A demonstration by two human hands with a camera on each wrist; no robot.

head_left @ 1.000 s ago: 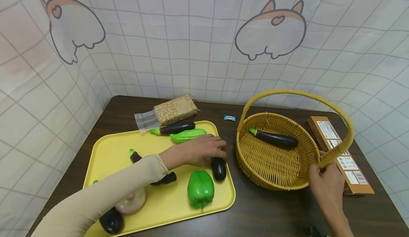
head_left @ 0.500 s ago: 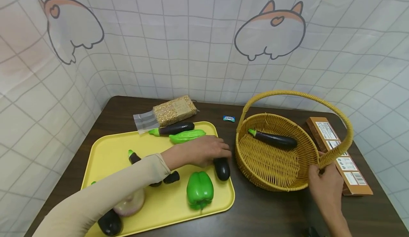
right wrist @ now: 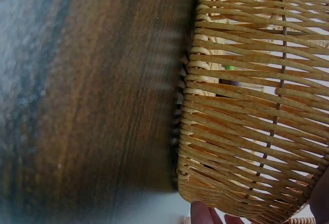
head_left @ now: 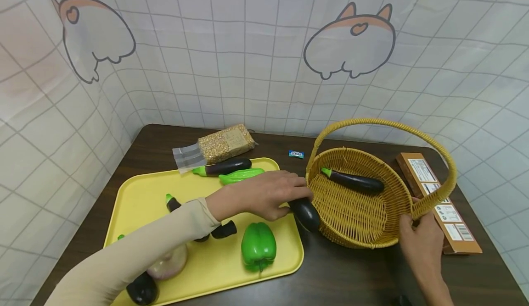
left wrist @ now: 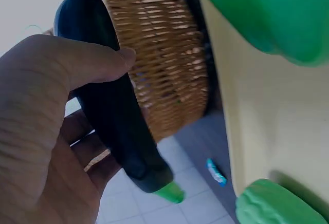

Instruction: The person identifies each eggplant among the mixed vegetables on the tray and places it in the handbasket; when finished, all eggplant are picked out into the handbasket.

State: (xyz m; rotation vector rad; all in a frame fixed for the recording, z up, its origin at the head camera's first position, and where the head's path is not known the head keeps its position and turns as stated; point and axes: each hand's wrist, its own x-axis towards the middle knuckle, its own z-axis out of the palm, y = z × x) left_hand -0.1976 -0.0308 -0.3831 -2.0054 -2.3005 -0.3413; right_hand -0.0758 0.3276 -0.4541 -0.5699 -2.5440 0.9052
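A dark eggplant [head_left: 306, 214] is in my left hand [head_left: 276, 194], between the yellow tray's right edge and the wicker basket [head_left: 351, 239]. The left wrist view shows the thumb pressed across the eggplant [left wrist: 115, 116], fingers behind it and its green stem pointing down. My right hand [head_left: 422, 237] grips the basket's right side at the foot of its arched handle. Inside the basket lies another long eggplant [head_left: 357, 181] with a green cap. In the right wrist view the woven basket wall [right wrist: 257, 106] fills the right half, and only fingertips show at the bottom.
On the yellow tray [head_left: 144, 191] lie a green bell pepper [head_left: 258, 246], a green bitter melon [head_left: 241, 175], a pale round vegetable [head_left: 169, 264] and several eggplants, some behind the sleeve. A bag of grains [head_left: 226, 143], a small blue packet [head_left: 296, 154] and an orange-brown box [head_left: 440, 205] surround them.
My left hand has lifted the eggplant from the tray's right side and carried it rightward over the tray edge to the basket. My right hand has stayed on the basket.
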